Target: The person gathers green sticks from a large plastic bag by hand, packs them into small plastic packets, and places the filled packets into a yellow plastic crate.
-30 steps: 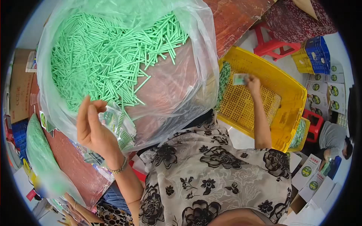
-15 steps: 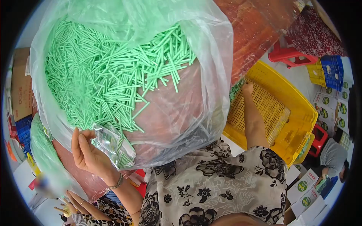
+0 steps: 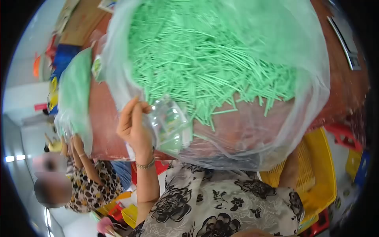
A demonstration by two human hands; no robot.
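My left hand [image 3: 135, 123] is closed in a pinch, with thumb and fingertips at the corner of a clear plastic packet [image 3: 170, 122] that has some green on it. The packet lies at the near left side of a big transparent bag [image 3: 314, 94]. Inside this bag is a wide heap of thin, short green sticks [image 3: 197, 75]. Of my right arm only the forearm [image 3: 290, 170] shows, over a yellow perforated basket [image 3: 306, 166]; the hand itself is hidden behind the bag's edge.
Under the bag is a reddish table [image 3: 104, 118]. Another bag with green contents [image 3: 77, 87] lies to the left, where a co-worker's hands [image 3: 77, 144] are. A yellow tub [image 3: 327, 177] holds the basket. A red stool [image 3: 343, 136] stands at the right.
The view has swung left, so the bag and heap appear further right. My left hand stays pinched at the packet. My right hand, seen earlier at the basket, has gone out of sight.
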